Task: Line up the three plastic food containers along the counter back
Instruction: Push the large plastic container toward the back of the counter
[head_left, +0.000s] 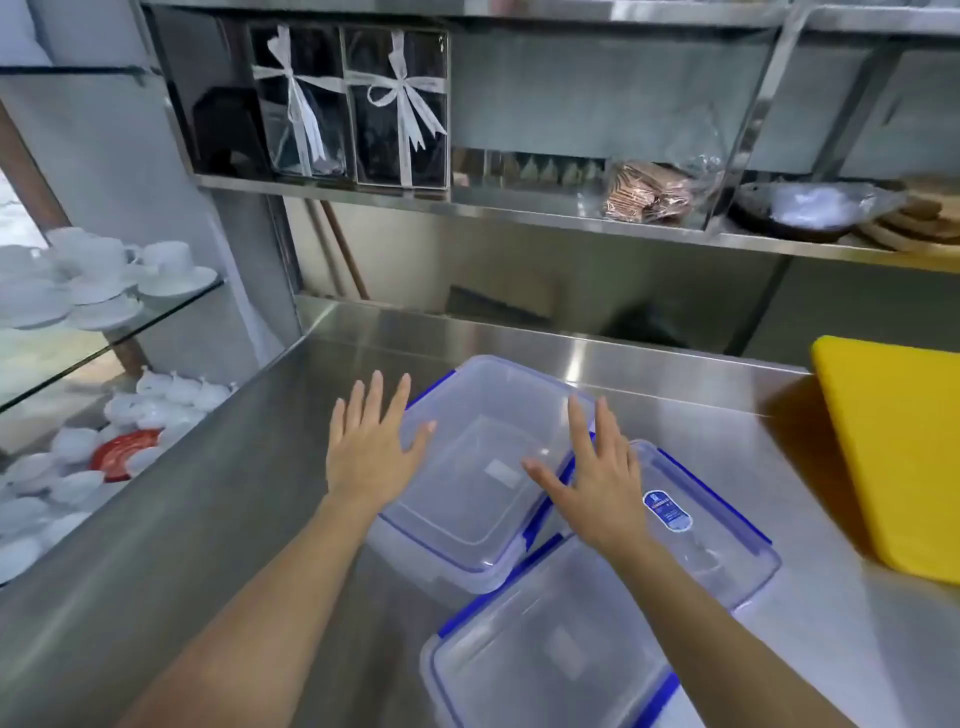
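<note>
The near container (550, 670) sits clustered with two others (483, 467) (706, 535) mid-table (218, 499). Both hands (371, 447) (597, 478) hover open, flat, gripping nothing. The boxes look light, stiff and slippery; the side rims seem best to hold.

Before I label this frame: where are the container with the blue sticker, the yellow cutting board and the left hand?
container with the blue sticker (727, 525): head view, on its clear lid.
yellow cutting board (898, 447): head view, middle of its top face.
left hand (366, 452): head view, back of the hand.
</note>
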